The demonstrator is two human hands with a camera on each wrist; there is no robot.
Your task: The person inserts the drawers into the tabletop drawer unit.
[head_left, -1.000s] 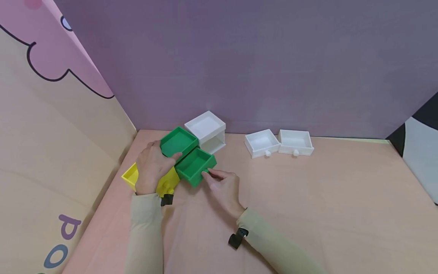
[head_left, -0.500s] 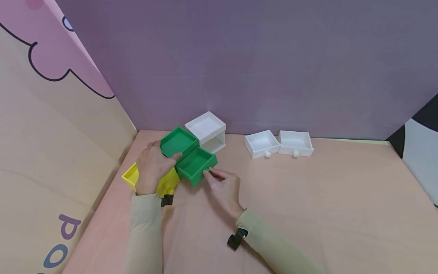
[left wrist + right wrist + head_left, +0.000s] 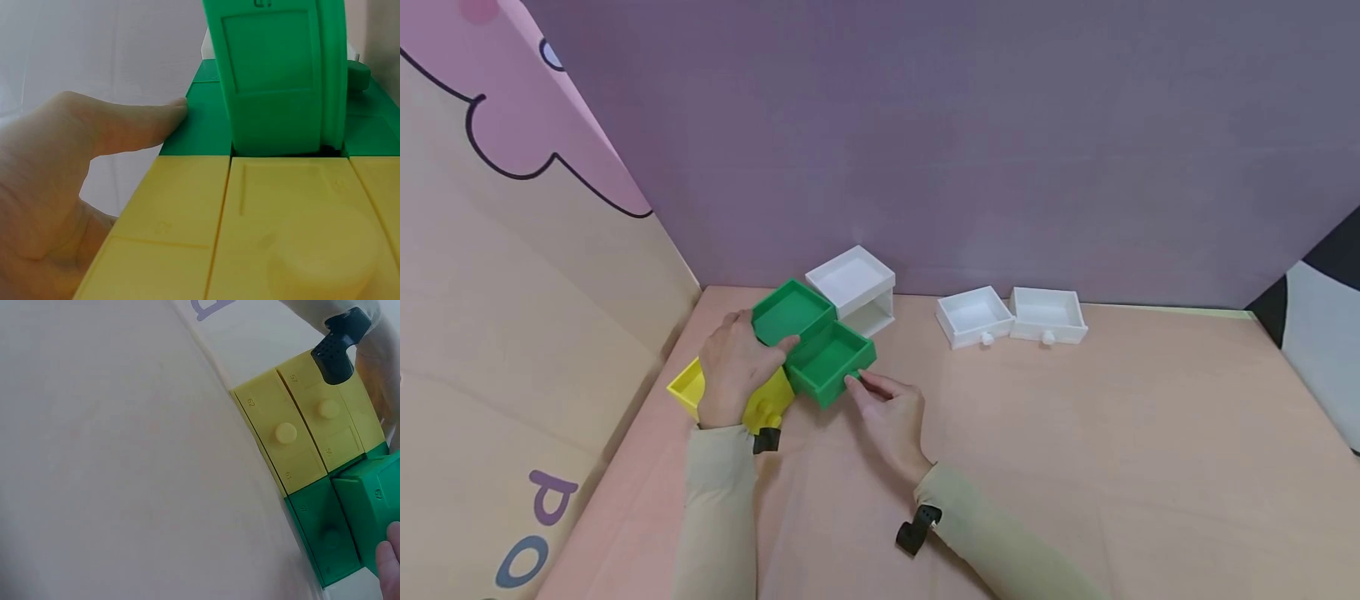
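Note:
A green drawer cabinet [image 3: 793, 310] stands beside a yellow drawer cabinet [image 3: 771, 398] at the left. My left hand [image 3: 732, 367] holds the green cabinet, its thumb across the front edge and its fingers at the far side, partly hidden. The green upper drawer [image 3: 832, 354] sticks well out of its slot, with nothing inside. At its front, my right hand [image 3: 893, 421] pinches the knob between thumb and fingers. In the right wrist view, a lower green drawer [image 3: 315, 528] sits flush below, and both yellow drawers [image 3: 270, 432] are closed.
A white cabinet [image 3: 850, 279] with an open slot stands behind the green one. Two white drawers [image 3: 976, 308] with knobs lie side by side near the purple back wall [image 3: 970, 150]. A patterned wall [image 3: 542, 317] borders the pink-covered table [image 3: 1150, 450] on the left.

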